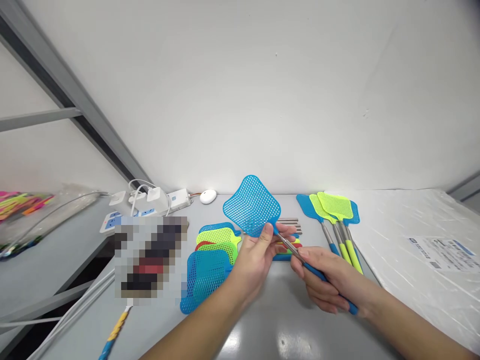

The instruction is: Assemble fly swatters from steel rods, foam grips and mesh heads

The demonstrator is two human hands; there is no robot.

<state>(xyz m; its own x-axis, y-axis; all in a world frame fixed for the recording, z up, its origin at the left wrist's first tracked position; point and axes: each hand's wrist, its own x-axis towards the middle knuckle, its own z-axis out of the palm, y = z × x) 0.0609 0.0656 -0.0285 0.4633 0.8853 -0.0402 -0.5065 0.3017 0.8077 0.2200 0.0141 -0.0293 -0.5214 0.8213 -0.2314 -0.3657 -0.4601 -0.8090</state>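
Note:
A blue fly swatter (252,204) with a perforated head is held up above the table, its head toward the wall. My left hand (257,257) is closed on the base of the head, thumb on the blue plastic. The fingers of my right hand (322,277) wrap round the blue grip and the lower metal rod. Behind my left hand lie several metal rods (288,220) with coloured grips, partly hidden. Left of my left wrist, loose swatter heads (206,272) in blue, yellow-green, green and red are stacked on the table.
Several swatters with handles (335,207) lie at the back right, beside a plastic-wrapped white package (405,255). A power strip with white plugs (157,200), a white oval object (208,196) and a blurred-out item (150,260) are on the left.

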